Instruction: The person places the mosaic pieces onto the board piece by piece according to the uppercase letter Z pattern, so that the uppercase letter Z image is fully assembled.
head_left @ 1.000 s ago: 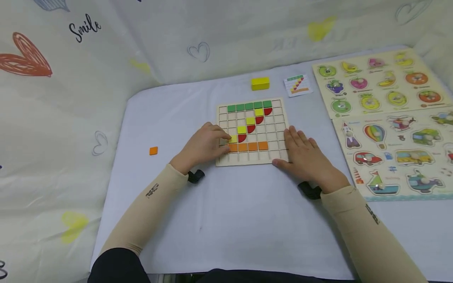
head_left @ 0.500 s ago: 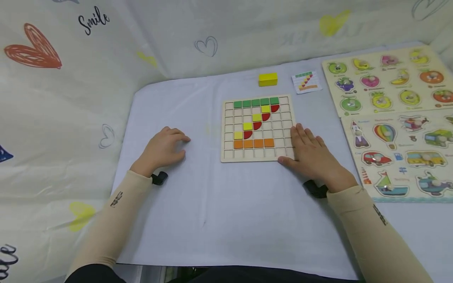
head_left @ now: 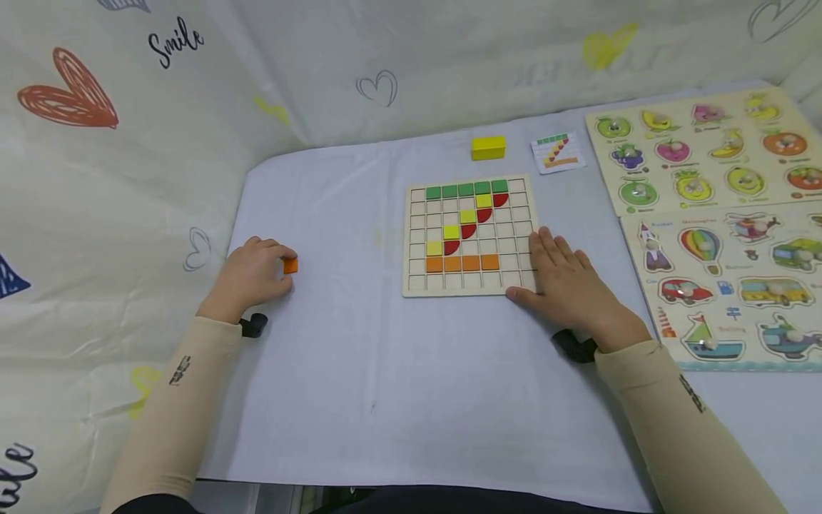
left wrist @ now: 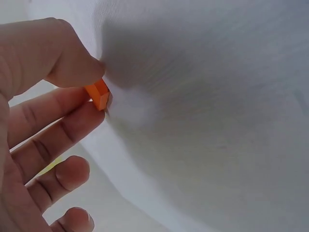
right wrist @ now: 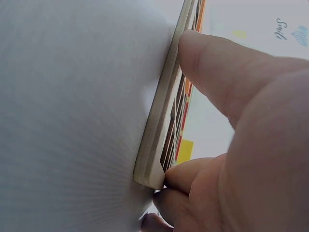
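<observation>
In the head view my left hand (head_left: 249, 275), at the left side of the table, pinches a small orange square tile (head_left: 291, 265). The left wrist view shows the tile (left wrist: 99, 95) between the thumb and the first fingers, close to the white cloth; the other fingers are loosely bent. A wooden grid board (head_left: 514, 246) lies mid-table, holding a green row, yellow squares beside red quarter-rounds in a diagonal, and an orange row. My right hand (head_left: 571, 293) rests at its lower right corner with straight fingers. The right wrist view shows thumb and fingers touching the board (right wrist: 157, 121).
Behind the board stand a yellow block (head_left: 488, 148) and a small pattern card (head_left: 558, 153). On the right lie a fruit puzzle board (head_left: 700, 182) and a vehicle puzzle board (head_left: 700, 250). A printed curtain (head_left: 308, 64) borders the table at the back and left.
My left hand has left the grid board, moved left across the table and taken hold of the orange tile lying there. The right hand stays at the board's corner.
</observation>
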`<state>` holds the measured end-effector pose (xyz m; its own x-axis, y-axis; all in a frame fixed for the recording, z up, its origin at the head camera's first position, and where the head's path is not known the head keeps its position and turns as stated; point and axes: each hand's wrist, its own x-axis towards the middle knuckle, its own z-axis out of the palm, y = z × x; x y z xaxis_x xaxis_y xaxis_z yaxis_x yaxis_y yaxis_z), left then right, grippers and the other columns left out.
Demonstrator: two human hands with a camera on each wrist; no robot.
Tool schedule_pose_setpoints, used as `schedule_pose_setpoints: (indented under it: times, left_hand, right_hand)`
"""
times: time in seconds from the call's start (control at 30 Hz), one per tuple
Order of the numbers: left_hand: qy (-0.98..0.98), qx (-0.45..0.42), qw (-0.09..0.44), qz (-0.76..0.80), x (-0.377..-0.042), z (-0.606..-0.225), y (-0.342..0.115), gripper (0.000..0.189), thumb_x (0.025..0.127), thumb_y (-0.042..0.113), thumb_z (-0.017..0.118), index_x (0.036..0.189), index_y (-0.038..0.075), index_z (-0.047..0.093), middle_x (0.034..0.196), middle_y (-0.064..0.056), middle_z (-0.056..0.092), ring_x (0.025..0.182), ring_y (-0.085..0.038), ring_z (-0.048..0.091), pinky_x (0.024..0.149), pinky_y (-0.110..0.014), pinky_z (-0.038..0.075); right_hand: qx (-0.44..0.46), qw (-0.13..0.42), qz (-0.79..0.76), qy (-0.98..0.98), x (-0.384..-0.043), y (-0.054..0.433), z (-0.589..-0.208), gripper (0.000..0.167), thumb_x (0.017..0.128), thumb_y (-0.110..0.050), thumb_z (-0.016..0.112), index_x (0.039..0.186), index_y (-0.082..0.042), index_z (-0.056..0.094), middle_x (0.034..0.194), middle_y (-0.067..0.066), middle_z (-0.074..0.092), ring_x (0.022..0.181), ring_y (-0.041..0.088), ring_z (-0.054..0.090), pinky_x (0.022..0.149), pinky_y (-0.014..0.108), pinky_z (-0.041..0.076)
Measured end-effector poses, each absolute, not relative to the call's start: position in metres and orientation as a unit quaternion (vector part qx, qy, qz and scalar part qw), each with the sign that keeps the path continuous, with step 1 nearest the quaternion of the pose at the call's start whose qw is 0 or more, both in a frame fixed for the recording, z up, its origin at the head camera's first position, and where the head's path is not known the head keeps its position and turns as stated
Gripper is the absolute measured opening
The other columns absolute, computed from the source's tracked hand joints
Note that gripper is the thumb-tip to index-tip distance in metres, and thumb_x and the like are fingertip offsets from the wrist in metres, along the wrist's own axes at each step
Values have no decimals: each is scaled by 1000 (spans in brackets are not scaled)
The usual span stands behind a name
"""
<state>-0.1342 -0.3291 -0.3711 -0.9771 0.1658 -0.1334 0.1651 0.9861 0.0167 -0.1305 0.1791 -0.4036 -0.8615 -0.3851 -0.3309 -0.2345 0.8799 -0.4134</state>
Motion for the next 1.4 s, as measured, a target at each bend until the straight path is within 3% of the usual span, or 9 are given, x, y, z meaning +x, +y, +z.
schedule_pose_setpoints:
  times: [0.27,0.5,0.97,1.4]
  left_hand:
    - [993,110,45,19,-140,-375,-323,21,83,14,71,102,10,79,107,-10,78,95,-31,59,78,-46,51]
    - [989,118,56,76,-148,-382,-295,18,82,17,74,99,13,79,100,-2,78,95,-26,56,81,-42,51]
    - [964,214,81,133,-178,-378,-164,27,79,21,79,104,12,79,98,1,76,96,-21,55,86,-34,51]
    - [921,360,80,125,-195,-383,-41,18,86,20,73,101,16,81,91,4,76,90,-16,56,85,-29,47]
  right_hand:
    - [-155,205,-181,949,-128,183,-403,105,101,-54,59,163,7,-1,172,28,-7,159,53,-2,126,72,3]
    - [-152,202,-177,951,-127,183,-404,105,100,-54,59,163,7,2,172,28,-4,159,52,1,126,72,4]
    - [-142,195,-178,954,-127,180,-405,101,101,-51,60,164,5,3,173,25,-2,161,49,2,127,69,5]
    - [-144,192,-172,955,-130,178,-407,102,100,-53,59,165,3,3,174,23,-1,161,48,3,128,68,6]
